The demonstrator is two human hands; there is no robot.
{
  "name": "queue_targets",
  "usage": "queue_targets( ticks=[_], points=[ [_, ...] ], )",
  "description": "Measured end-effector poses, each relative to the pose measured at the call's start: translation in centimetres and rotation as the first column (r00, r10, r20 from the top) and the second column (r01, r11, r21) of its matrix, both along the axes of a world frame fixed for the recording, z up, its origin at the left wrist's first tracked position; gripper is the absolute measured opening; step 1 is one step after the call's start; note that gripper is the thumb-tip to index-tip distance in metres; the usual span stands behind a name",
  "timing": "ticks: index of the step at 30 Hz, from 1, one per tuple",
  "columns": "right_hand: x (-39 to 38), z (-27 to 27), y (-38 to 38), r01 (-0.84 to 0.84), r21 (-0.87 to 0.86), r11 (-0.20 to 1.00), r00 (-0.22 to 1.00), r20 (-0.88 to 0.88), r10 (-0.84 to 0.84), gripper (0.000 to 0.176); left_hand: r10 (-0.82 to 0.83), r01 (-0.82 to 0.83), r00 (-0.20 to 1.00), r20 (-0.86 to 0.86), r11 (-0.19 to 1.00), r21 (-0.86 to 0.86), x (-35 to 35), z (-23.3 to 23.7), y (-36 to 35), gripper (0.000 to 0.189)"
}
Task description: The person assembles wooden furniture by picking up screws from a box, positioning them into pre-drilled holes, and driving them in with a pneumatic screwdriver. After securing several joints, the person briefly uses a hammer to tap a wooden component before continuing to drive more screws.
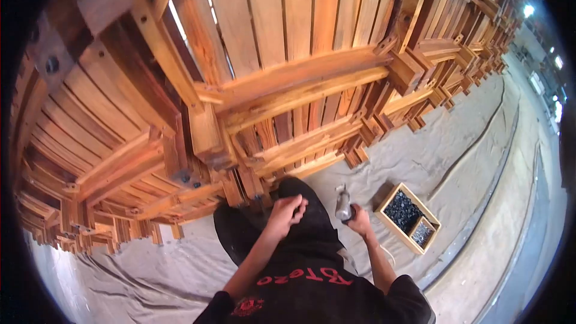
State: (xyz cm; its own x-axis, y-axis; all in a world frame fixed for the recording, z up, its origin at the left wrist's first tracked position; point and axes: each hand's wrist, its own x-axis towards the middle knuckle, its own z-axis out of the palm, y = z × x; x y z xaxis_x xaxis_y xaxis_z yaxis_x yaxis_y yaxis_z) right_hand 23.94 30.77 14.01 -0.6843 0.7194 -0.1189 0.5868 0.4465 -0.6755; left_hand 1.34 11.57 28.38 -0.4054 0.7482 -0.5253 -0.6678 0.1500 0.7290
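**Log:** What's on the left?

**Me:** I see slatted wooden frames point(252, 84), stacked on edge in a long row. The wood is reddish-orange with a slight sheen, in flat slats and square rails. There are dark bolt heads point(183, 176) at some of the joints.

**Log:** And the hands?

**Me:** The left hand point(287, 209) is up against the bottom of the nearest frame. Its fingers are curled in and the tips bunched, and I can't tell whether anything small sits between them. The right hand point(360, 222) is closed round a grey metal tool point(343, 203), held upright just beside the left and clear of the wood. The view is too small to name the tool.

**Log:** Anything further right?

**Me:** A shallow wooden box point(397, 234) sits on the floor near the right hand. It has two compartments, and both hold small dark hardware. Under everything lies a creased grey floor cloth point(420, 156).

**Log:** How far along is it?

**Me:** My read is mid-run. Some joints already carry bolts, the box looks well stocked, and the row runs far back, so I'd judge plenty is left. I can't tell which frames are finished.
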Motion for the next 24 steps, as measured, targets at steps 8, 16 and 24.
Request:
queue_targets(
  ticks=[8, 16, 24],
  points=[
    [-3.2, 21.8, -5.6, -0.108, 0.247, 0.963, 0.779, -0.581, 0.236, 0.048, 0.082, -0.035, 0.985, -0.154, 0.957, 0.287, -2.3, 6.9, 6.6, 0.019],
    [-5.0, 21.3, -9.8, -0.013, 0.235, 0.972, 0.511, -0.834, 0.208, 0.043, 0.12, -0.013, 0.924, -0.362, 0.958, 0.286, -4.3, 13.5, 4.8, 0.024],
    [-3.8, 20.8, -10.7, 0.01, 0.127, 0.992, 0.599, -0.795, 0.096, 0.042, 0.075, -0.017, 0.878, -0.473, 0.992, 0.127, -2.1, 15.0, 4.2, 0.024]
  ],
)
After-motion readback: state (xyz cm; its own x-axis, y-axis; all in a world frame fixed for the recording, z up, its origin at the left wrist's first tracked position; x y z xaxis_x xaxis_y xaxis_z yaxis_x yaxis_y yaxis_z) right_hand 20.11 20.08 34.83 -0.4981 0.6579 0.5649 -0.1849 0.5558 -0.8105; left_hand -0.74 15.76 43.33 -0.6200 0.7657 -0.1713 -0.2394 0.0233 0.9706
